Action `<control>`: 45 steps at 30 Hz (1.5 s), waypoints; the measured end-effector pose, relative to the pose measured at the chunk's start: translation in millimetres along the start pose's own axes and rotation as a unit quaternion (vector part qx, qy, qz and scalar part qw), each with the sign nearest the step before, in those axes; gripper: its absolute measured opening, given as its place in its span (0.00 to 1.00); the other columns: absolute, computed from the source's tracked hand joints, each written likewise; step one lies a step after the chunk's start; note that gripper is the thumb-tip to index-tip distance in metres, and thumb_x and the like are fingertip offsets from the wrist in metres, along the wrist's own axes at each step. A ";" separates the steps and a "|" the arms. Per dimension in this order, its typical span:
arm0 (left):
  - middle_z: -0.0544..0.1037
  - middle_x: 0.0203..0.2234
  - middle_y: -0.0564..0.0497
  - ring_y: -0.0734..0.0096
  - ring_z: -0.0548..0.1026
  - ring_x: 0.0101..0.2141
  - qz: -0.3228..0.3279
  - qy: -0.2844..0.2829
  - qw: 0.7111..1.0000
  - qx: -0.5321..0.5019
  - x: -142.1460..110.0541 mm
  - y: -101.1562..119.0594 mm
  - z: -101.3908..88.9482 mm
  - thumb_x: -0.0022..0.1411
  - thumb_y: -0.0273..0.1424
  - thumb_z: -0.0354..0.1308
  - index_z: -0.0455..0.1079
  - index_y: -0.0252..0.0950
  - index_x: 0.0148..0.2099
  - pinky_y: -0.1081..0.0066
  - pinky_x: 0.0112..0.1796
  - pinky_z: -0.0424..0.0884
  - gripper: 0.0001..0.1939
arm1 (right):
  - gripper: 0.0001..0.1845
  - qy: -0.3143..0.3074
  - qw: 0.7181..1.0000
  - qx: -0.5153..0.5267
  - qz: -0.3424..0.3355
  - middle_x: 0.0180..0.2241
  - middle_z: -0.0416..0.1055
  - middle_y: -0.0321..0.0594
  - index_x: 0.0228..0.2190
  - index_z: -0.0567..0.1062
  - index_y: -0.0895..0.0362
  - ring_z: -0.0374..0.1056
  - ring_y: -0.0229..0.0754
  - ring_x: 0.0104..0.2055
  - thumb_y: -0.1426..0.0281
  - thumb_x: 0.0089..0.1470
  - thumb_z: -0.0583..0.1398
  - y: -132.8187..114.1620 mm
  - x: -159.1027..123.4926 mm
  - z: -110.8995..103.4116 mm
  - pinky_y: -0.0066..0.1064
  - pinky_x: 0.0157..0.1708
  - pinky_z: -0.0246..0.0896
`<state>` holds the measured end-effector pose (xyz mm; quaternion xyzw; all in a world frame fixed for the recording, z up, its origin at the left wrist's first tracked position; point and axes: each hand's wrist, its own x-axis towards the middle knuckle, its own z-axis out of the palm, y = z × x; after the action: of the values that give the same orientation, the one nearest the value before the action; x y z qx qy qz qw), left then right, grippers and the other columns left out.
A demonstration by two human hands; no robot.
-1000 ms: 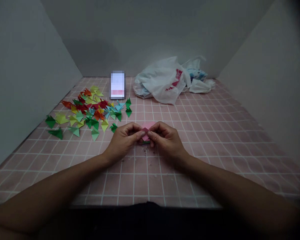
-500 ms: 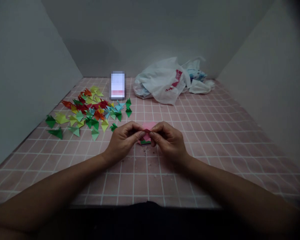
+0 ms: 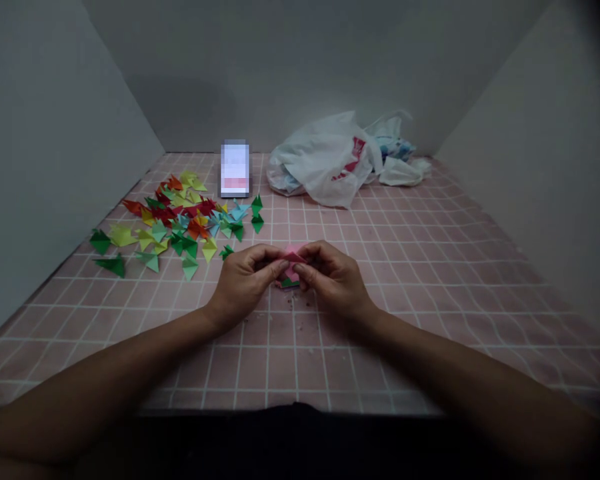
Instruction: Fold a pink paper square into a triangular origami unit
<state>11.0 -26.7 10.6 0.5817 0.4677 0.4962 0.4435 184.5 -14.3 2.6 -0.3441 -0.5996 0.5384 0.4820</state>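
Between my fingertips is a small piece of folded pink paper (image 3: 293, 257), raised above the table. My left hand (image 3: 247, 279) pinches its left side between thumb and finger. On the other side my right hand (image 3: 334, 275) holds it the same way, thumb in front. Beneath the hands lies a small stack of coloured paper (image 3: 290, 283), with pink and green showing; the fingers cover part of it. Left of my left hand, many folded paper cranes (image 3: 183, 243) in green, yellow, red, orange and blue are spread out.
A phone (image 3: 235, 169) with a lit, blurred screen stands at the back. To its right lie a white plastic bag (image 3: 325, 160) and a smaller crumpled bag (image 3: 403, 170). Small scraps (image 3: 300, 327) dot the pink checked tablecloth (image 3: 430, 267). Grey walls enclose three sides.
The folded pink paper has turned slightly, showing a broader face. My right hand has shifted a little left and closer to my left hand. The cranes and bags lie as before.
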 end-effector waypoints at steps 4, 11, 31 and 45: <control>0.82 0.33 0.49 0.70 0.78 0.32 0.073 -0.009 0.994 0.081 -0.2 0.5 -2.6 0.59 0.29 0.65 0.80 0.37 0.39 0.73 0.33 0.75 0.05 | 0.06 0.012 0.999 -0.034 -0.021 0.26 0.68 0.32 0.32 0.73 0.56 0.63 0.32 0.23 0.67 0.56 0.65 2.1 -1.5 0.1 0.27 0.24 0.60; 0.78 0.26 0.51 0.71 0.75 0.29 0.122 -0.013 0.980 0.158 2.2 0.9 -5.5 0.61 0.30 0.64 0.78 0.37 0.35 0.71 0.32 0.71 0.03 | 0.04 0.015 0.995 -0.098 -0.030 0.28 0.70 0.34 0.32 0.74 0.55 0.63 0.34 0.25 0.68 0.58 0.63 4.0 -2.7 -1.9 0.29 0.26 0.59; 0.81 0.30 0.50 0.73 0.78 0.29 -0.093 -0.107 0.985 -0.094 9.5 -2.1 -6.5 0.59 0.34 0.64 0.76 0.35 0.39 0.71 0.34 0.76 0.09 | 0.09 0.001 0.959 0.210 0.190 0.20 0.69 0.28 0.33 0.72 0.56 0.59 0.30 0.17 0.70 0.49 0.65 -0.3 3.5 -1.1 0.24 0.18 0.54; 0.81 0.27 0.50 0.70 0.77 0.29 0.115 -0.040 0.984 0.128 10.3 0.2 -11.2 0.59 0.29 0.64 0.79 0.37 0.35 0.73 0.31 0.73 0.03 | 0.11 -0.040 0.930 0.284 0.230 0.22 0.70 0.31 0.31 0.72 0.57 0.60 0.30 0.17 0.64 0.53 0.66 -4.8 3.6 -1.0 0.24 0.16 0.53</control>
<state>0.7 -16.1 13.8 0.7028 0.4394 0.4563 0.3237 184.9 -11.5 8.0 -0.2999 -0.3446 0.7955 0.3981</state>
